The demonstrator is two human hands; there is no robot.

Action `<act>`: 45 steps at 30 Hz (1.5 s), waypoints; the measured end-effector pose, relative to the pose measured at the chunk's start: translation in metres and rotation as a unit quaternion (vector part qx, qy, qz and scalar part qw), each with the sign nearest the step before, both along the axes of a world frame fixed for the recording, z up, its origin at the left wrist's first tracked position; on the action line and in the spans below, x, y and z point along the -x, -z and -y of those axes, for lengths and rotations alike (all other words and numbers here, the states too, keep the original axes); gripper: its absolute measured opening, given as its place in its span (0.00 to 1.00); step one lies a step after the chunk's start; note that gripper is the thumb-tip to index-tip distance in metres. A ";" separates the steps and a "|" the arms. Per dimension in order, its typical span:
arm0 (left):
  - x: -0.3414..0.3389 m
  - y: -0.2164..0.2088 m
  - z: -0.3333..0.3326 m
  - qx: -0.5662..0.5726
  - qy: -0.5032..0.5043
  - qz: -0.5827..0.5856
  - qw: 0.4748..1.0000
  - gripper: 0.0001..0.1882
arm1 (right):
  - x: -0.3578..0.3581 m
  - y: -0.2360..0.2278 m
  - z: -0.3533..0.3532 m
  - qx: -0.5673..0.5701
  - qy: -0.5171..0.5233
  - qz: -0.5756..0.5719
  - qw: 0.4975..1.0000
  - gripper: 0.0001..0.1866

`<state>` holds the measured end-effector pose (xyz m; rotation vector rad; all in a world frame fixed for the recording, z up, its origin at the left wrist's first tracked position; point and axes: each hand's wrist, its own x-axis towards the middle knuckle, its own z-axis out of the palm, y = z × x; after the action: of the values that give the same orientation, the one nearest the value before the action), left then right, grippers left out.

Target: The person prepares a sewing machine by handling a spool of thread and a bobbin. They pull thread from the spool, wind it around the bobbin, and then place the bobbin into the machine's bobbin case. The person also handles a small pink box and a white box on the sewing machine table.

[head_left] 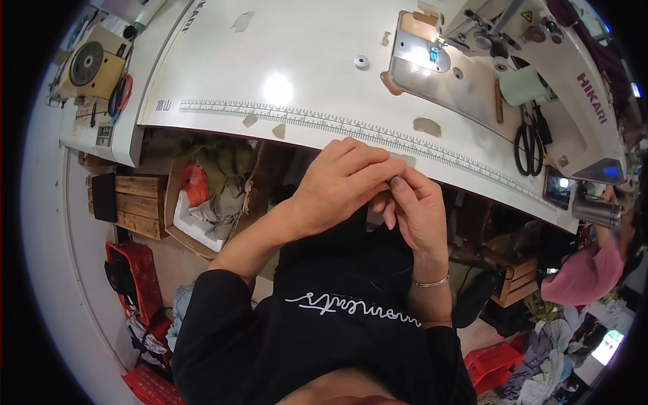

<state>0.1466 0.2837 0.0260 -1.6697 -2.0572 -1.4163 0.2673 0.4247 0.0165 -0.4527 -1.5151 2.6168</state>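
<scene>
My left hand (341,182) and my right hand (420,206) meet in front of my chest, at the near edge of the white sewing table (263,44). The fingertips of both are pinched together and touch each other. Whatever lies between them is too small or too hidden to make out. Just beyond them runs a ruler scale (324,125) along the table edge. Farther right stands a white sewing machine (567,74) with a metal plate (422,71) under its needle. A small bobbin (362,62) lies left of that plate.
Black scissors (529,143) and a pale green thread cone (523,86) sit beside the machine. Left below the table is a cardboard box (177,192) with fabric scraps. Red crates (138,277) stand on the floor. At the right is a person in a pink top (584,273).
</scene>
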 end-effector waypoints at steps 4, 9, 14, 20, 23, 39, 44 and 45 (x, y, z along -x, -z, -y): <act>0.004 0.002 -0.008 0.015 0.006 0.011 1.000 0.21 | -0.002 0.005 -0.005 0.013 -0.010 -0.006 1.000 0.16; 0.001 0.006 -0.010 0.016 0.002 0.243 0.970 0.16 | -0.007 -0.004 -0.013 0.074 -0.011 0.001 0.997 0.21; 0.000 0.005 -0.012 0.013 0.019 0.318 0.948 0.15 | -0.016 0.001 -0.032 0.164 0.119 -0.100 0.974 0.23; -0.009 0.002 -0.020 0.003 0.051 0.275 0.960 0.18 | -0.001 -0.001 -0.023 0.139 0.202 -0.034 0.969 0.22; -0.015 -0.001 -0.032 -0.008 0.017 0.210 0.978 0.18 | 0.005 -0.003 -0.009 0.164 0.172 -0.036 0.971 0.23; -0.018 0.005 -0.031 0.050 -0.068 0.051 0.995 0.24 | -0.002 -0.007 -0.011 0.097 0.044 -0.069 0.992 0.21; -0.008 -0.002 -0.022 0.050 -0.003 0.146 0.988 0.24 | -0.007 -0.009 -0.027 0.124 -0.023 -0.078 0.989 0.22; -0.006 -0.008 -0.021 0.060 0.000 0.134 0.989 0.24 | -0.008 -0.008 -0.028 0.130 -0.042 -0.085 0.987 0.22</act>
<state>0.1523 0.3052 0.0337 -1.5982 -2.3256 -1.6241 0.2750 0.4523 0.0248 -0.1782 -1.1719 2.8466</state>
